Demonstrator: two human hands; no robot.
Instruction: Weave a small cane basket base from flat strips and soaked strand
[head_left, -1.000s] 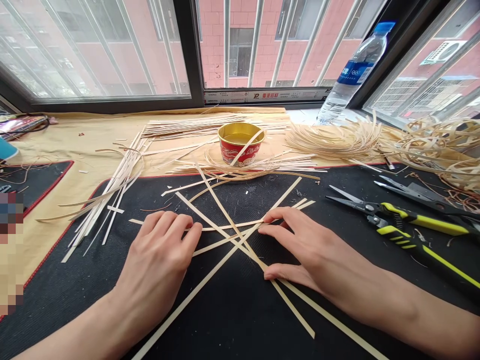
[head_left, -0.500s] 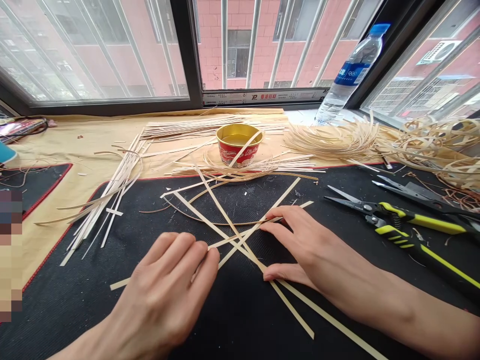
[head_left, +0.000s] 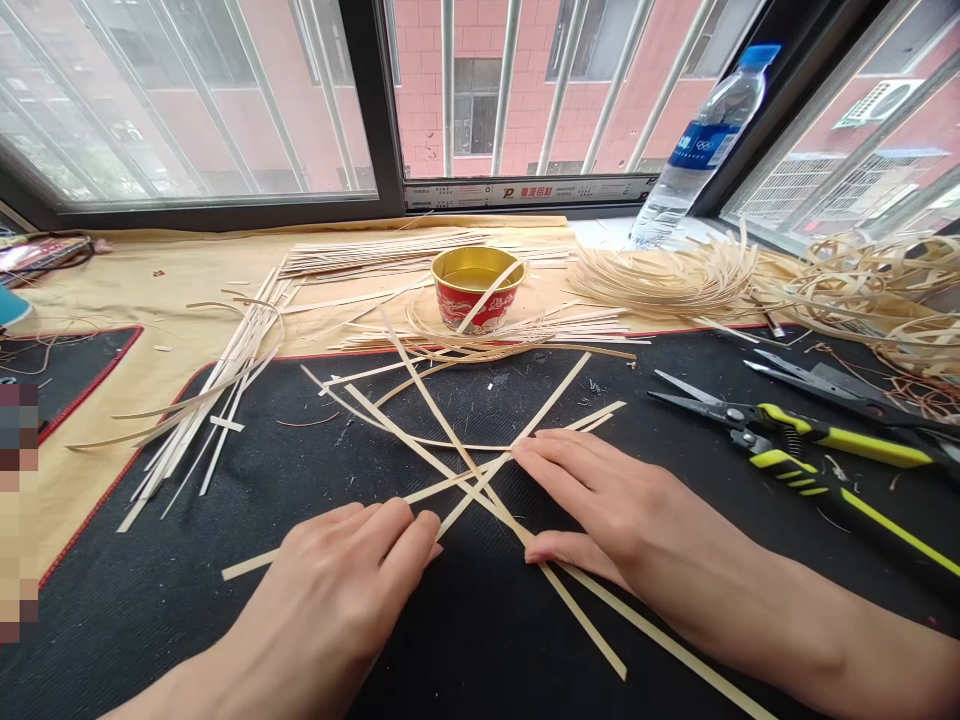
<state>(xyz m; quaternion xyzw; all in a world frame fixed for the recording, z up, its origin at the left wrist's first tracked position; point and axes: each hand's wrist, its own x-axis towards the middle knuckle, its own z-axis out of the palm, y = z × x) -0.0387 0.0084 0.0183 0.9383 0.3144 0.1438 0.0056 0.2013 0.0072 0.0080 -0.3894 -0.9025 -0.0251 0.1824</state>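
Several pale flat strips (head_left: 427, 392) cross one another on a black mat (head_left: 465, 620), meeting between my hands. My left hand (head_left: 352, 570) lies over the lower left strips, its fingers curled together near the crossing; what its fingertips hold is hidden. My right hand (head_left: 600, 500) rests at the right of the crossing, thumb apart from the fingers. Its fingertips press on the strips running to the upper right, and its thumb touches near the strips running to the lower right. A thin curved strip passes behind the crossing.
Beyond the mat stands a red and gold bowl (head_left: 478, 290) with a strip leaning on it. Yellow-black shears (head_left: 787, 425) lie at the right, near coiled strips (head_left: 667, 275). A water bottle (head_left: 697, 150) stands by the window. Loose strips (head_left: 225, 390) lie at the left.
My left hand has lowered and flattened somewhat. My right fingertips have shifted slightly left along the strips. The thin curved strip behind the crossing has moved.
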